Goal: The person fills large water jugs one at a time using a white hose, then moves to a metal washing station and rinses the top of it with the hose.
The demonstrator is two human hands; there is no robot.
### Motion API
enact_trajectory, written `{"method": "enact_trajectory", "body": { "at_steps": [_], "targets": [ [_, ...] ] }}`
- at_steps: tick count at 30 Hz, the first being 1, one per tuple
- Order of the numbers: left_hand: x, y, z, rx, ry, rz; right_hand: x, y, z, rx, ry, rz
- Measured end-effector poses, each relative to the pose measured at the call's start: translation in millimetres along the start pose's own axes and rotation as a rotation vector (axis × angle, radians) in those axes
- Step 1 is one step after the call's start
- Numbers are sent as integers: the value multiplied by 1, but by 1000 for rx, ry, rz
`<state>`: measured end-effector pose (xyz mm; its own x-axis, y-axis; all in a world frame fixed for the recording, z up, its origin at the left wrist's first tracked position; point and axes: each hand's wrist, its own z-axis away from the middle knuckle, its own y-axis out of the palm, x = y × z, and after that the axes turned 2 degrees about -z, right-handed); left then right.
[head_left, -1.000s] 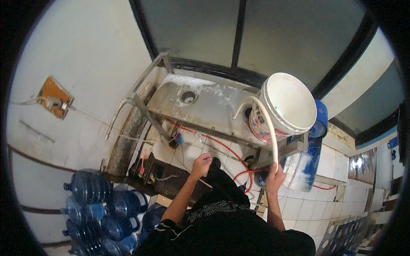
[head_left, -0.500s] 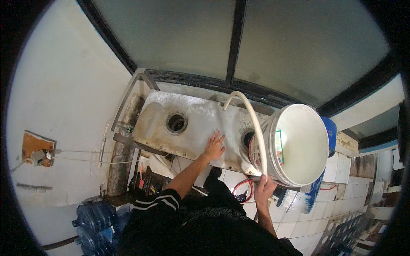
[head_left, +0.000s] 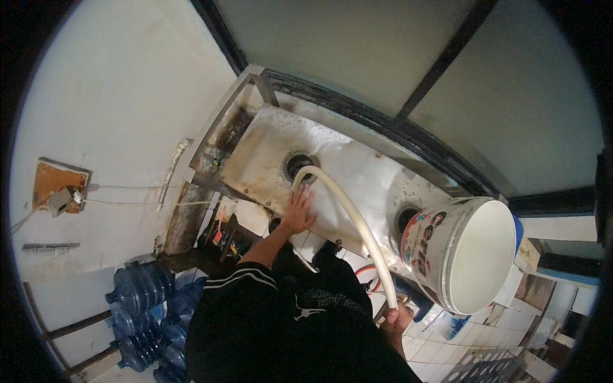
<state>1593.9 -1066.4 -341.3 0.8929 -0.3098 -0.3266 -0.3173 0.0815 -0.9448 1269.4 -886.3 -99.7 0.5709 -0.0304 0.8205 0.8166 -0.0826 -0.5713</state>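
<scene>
My right hand (head_left: 397, 319) is closed around a cream-coloured hose (head_left: 350, 207). The hose arches up from that hand and over a stained metal counter top (head_left: 345, 163); its far end is at the left round opening (head_left: 300, 165). Beside this opening my left hand (head_left: 299, 212) lies on the metal with fingers stretched out, close to the hose end. Whether water runs from the hose I cannot make out. A large white bucket (head_left: 426, 246) with a printed side sits tilted at the right end of the counter, partly over a second round opening (head_left: 405, 218).
Blue water jugs (head_left: 142, 287) are piled at the lower left by the wall. A cable runs from a wall socket (head_left: 62, 199) toward the counter. Dark-framed window panes (head_left: 332, 45) rise behind. White floor tiles (head_left: 472, 338) and a red hose (head_left: 365, 273) show below.
The hose end has swung left, from the counter's middle to the left opening. My left hand has moved toward that opening. The view has turned, so the counter and bucket appear shifted.
</scene>
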Motion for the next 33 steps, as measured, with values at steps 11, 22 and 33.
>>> {"method": "enact_trajectory", "body": {
  "at_steps": [11, 22, 33],
  "targets": [
    [145, -42, -25, -57, -196, -25, 70, 103, -51, -75, 55, -175],
    [145, -9, -162, -100, -136, 58, 110, 177, -78, -389, 91, -351],
    [119, -1, -211, -84, 409, 144, 102, 151, -25, -682, 216, -118]
  ]
}}
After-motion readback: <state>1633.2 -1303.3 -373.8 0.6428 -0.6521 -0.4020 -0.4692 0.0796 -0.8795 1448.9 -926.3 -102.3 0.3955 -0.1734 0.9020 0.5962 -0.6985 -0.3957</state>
